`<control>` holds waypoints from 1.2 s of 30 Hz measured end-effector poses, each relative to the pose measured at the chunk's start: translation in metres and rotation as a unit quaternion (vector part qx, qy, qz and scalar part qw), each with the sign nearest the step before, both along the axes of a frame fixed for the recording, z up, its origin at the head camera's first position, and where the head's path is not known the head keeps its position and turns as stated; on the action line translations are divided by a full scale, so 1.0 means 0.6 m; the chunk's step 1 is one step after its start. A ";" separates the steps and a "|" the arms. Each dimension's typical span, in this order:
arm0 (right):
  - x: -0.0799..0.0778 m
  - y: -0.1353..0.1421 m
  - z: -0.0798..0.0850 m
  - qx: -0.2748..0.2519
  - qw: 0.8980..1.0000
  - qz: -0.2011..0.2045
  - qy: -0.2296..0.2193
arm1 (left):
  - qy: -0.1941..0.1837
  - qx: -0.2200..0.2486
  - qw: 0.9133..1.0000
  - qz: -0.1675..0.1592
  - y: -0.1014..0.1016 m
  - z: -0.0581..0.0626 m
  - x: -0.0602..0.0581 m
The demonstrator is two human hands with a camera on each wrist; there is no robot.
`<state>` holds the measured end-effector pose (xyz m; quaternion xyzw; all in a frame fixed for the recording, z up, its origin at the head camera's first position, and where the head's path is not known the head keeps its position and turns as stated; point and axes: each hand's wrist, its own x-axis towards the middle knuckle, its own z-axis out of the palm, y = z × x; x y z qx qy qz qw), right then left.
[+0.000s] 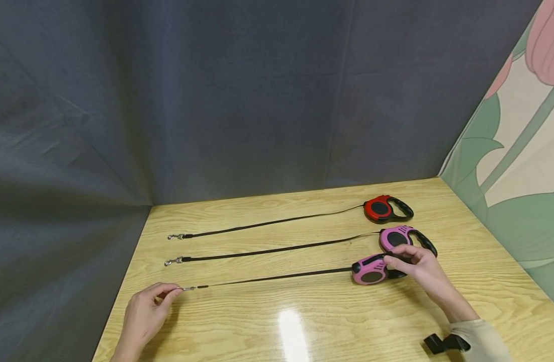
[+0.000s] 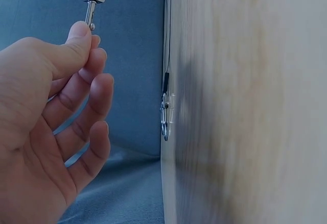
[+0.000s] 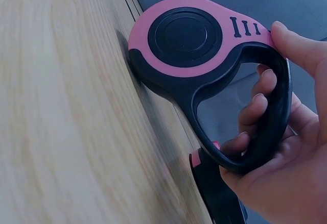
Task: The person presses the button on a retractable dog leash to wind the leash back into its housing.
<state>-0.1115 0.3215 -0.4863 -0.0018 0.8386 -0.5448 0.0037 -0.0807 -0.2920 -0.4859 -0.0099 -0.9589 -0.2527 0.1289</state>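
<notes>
My right hand [image 1: 424, 271] grips the black handle of a pink retractable dog leash [image 1: 369, 271], its fingers through the loop and the thumb on top, as the right wrist view shows. From its casing a black strap [image 1: 304, 274] runs out straight to the left. At the strap's far end my left hand [image 1: 146, 311] pinches the metal snap clip [image 2: 92, 5] between thumb and fingertips, with the other fingers loosely bent. Just behind, a second pink retractable leash [image 1: 396, 238] lies on the table, partly covered by my right hand, its strap stretched left to a snap clip [image 1: 173, 261].
Farther back lies a red retractable leash [image 1: 377, 208], its strap drawn out left to another snap clip [image 1: 175, 236]. All lie on a wooden table [image 1: 232, 322]. Dark cloth [image 1: 259, 100] hangs behind and at the left; a flower-patterned panel [image 1: 521, 166] borders the right side.
</notes>
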 end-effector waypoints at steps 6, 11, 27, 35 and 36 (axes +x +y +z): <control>0.000 -0.001 -0.001 0.004 1.000 0.004 -0.005 | -0.003 0.007 1.000 -0.009 0.004 -0.001 -0.001; -0.001 -0.001 -0.001 0.007 1.000 0.004 -0.004 | -0.011 0.011 1.000 -0.003 0.007 -0.001 0.000; -0.006 -0.007 0.006 0.001 1.000 0.010 -0.003 | -0.020 0.043 0.999 -0.004 0.018 0.005 0.002; -0.008 -0.013 0.008 -0.002 1.000 0.014 0.008 | -0.014 0.043 0.999 -0.006 0.021 0.007 -0.001; -0.008 -0.014 0.009 -0.002 1.000 0.014 0.008 | -0.015 0.044 0.999 -0.004 0.021 0.007 -0.001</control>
